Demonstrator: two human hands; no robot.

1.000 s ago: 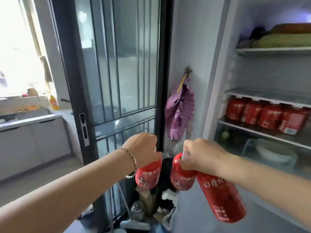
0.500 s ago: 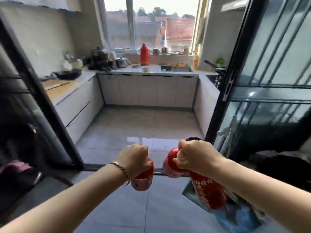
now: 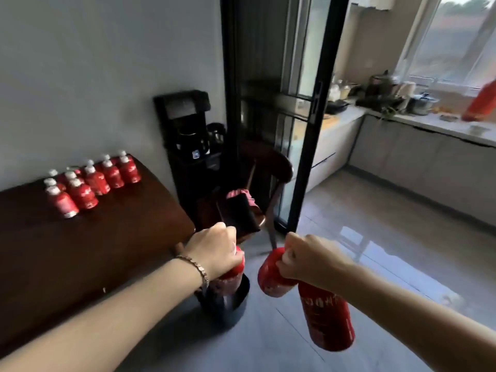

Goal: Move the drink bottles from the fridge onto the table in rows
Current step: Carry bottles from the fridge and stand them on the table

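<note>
Because the left hand (image 3: 214, 253) closes over its top, the left bottle (image 3: 230, 276) shows only as a strip of red label under the knuckles, at five o'clock from the hand. Its cap is hidden, and its lower end merges with a dark round bin (image 3: 233, 302) on the floor behind it. The fingers curl down round the bottle's neck, and a chain bracelet (image 3: 197, 267) sits on the wrist.

The right hand (image 3: 306, 261) grips two bottles by their necks, with both caps covered by the curled fingers. The short-looking bottle (image 3: 271, 277) juts out at eight o'clock from the hand, its shoulder toward the camera. The long bottle (image 3: 327, 320) hangs at five o'clock, tilted, its base lowest.

More red bottles with white caps, the bottles on the table (image 3: 91, 183), stand in rows at ten o'clock in the view, well apart from both hands. The rear ones are mostly hidden behind the front ones, so their number is unclear. The dark wooden table (image 3: 80, 251) is cut off by the left edge.

White characters run along the long bottle's label, but they are too blurred to read. The table bottles' labels are no clearer.

At three o'clock a red flask (image 3: 480, 103) on the kitchen counter (image 3: 429, 124) is cropped by the frame.
</note>
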